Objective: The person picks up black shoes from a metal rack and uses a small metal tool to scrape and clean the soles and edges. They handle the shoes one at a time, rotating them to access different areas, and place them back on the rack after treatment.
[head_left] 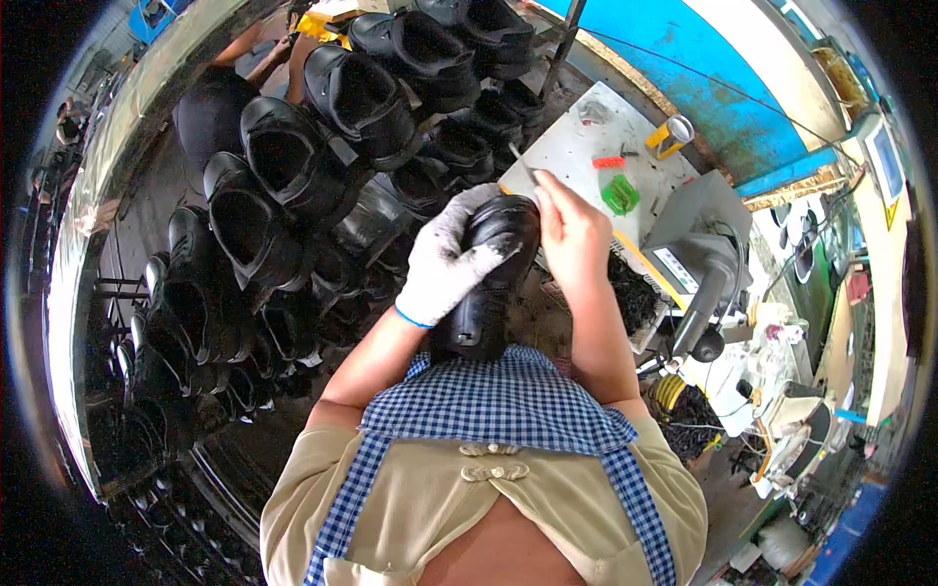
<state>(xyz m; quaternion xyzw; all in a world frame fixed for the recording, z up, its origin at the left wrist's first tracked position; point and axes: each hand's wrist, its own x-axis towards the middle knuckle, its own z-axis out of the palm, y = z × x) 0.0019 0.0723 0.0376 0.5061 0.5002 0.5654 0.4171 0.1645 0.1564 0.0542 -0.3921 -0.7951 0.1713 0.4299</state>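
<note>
A black shoe (481, 308) is held in front of my apron. My left hand (445, 259), in a white knit glove with a blue cuff, is closed around the shoe's upper end, thumb across its surface. My bare right hand (576, 230) grips a thin knife (523, 161), whose narrow metal blade points up and away past the shoe. Its handle is hidden in my fingers. The right hand is right beside the shoe's far end; whether the blade touches it I cannot tell.
Racks of black shoes (357, 103) fill the left and far side. To the right, a white worktable (576, 146) bears a can (670, 137), a green piece (620, 195), a red strip (609, 163) and a grey machine (699, 234). Beyond the shoes, another person's arm (269, 63) shows.
</note>
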